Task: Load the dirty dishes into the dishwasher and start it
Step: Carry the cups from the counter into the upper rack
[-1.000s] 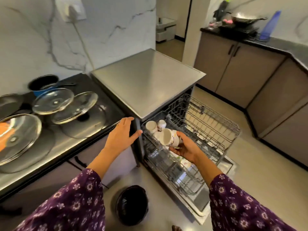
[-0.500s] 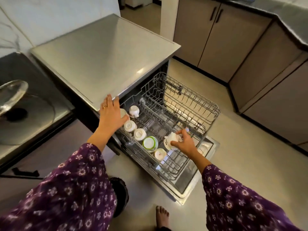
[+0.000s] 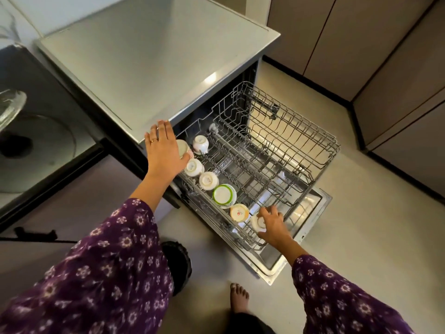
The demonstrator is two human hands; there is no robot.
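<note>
The dishwasher (image 3: 154,68) stands open with its wire upper rack (image 3: 289,150) pulled out over the lowered door (image 3: 310,213). Several upside-down white cups run in a row along the rack's left side, one of them a green-rimmed cup (image 3: 224,195). My right hand (image 3: 273,224) grips a white cup (image 3: 257,224) at the near end of that row, setting it mouth down beside a yellowish cup (image 3: 238,212). My left hand (image 3: 165,150) lies flat and open on the dishwasher's front top corner, above the row's far cups.
A dark counter (image 3: 36,131) with glass lids (image 3: 9,107) lies to the left. A black round bin (image 3: 178,266) stands on the floor by my bare foot (image 3: 238,297). Brown cabinets (image 3: 385,56) line the right side. The rack's right part holds nothing.
The view has tilted down and closer. My right hand carried the white cup from mid-rack to the near end of the cup row and lowered it. My left hand stayed on the dishwasher corner.
</note>
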